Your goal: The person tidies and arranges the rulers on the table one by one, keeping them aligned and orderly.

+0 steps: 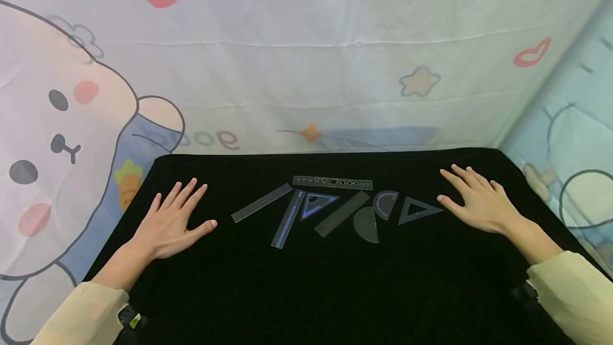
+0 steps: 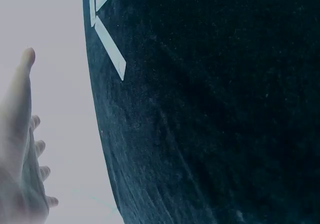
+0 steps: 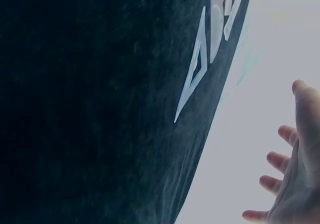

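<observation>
My left hand [image 1: 170, 222] is held palm down with spread, straight fingers, left of a clear ruler [image 1: 261, 203]. Over on the right, my right hand [image 1: 481, 201] is spread the same way, its thumb tip close to a set square [image 1: 406, 216]. Both hands hold nothing. Between them lie a stencil ruler [image 1: 330, 181], a blue-marked ruler [image 1: 288, 220], a blue-marked set square [image 1: 306, 211], a plain clear strip [image 1: 342, 214], a protractor [image 1: 366, 225] and a blue-marked protractor [image 1: 391, 204]. In the right wrist view the set square [image 3: 204, 66] shows nearest the hand.
A black cloth [image 1: 306, 292] covers the table. Behind it hangs a pale printed curtain [image 1: 287, 68] with a cartoon animal at left, and another printed curtain [image 1: 574, 137] stands along the right side.
</observation>
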The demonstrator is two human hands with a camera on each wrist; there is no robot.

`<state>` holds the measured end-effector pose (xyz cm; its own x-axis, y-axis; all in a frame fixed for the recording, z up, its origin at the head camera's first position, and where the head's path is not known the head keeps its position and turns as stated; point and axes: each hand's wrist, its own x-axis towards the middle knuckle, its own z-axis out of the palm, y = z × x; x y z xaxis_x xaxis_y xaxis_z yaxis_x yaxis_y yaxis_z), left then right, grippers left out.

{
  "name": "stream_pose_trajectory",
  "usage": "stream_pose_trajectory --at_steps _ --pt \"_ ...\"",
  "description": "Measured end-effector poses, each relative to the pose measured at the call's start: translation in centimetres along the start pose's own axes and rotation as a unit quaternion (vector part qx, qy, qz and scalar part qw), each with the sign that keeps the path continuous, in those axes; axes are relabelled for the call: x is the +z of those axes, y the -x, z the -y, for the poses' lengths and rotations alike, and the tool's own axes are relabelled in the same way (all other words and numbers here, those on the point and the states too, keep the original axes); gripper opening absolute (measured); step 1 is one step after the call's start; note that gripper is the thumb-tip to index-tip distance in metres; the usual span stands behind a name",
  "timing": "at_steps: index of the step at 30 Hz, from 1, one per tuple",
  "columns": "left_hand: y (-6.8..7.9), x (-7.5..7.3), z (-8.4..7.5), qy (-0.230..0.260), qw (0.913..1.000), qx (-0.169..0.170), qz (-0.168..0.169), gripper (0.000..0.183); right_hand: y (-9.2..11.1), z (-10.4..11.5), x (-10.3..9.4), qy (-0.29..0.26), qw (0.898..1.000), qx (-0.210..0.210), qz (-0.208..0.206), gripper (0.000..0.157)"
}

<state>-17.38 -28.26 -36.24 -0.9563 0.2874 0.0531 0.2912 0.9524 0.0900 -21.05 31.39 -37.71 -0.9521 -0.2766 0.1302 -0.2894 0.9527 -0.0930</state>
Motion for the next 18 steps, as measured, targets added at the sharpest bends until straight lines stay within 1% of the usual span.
stream_pose_trajectory --at_steps 3,8,10,18 --pt "0.0 0.2 0.1 0.007 0.9999 0.000 -0.013 0.080 -0.3 0.3 0.2 -0.010 1.000 -0.008 -0.018 0.065" --pt "0.0 0.6 0.1 0.022 0.9992 0.001 -0.034 0.078 -0.6 0.8 0.3 -0.023 0.998 -0.032 -0.057 0.059" --pt "-0.1 0.7 0.1 0.026 0.9989 0.002 -0.040 0.077 -0.7 1.1 0.4 -0.032 0.997 -0.035 -0.065 0.058" --pt "-0.3 1.2 0.3 0.040 0.9976 -0.002 -0.057 0.074 -1.4 2.6 0.6 -0.088 0.995 -0.017 -0.048 0.055"
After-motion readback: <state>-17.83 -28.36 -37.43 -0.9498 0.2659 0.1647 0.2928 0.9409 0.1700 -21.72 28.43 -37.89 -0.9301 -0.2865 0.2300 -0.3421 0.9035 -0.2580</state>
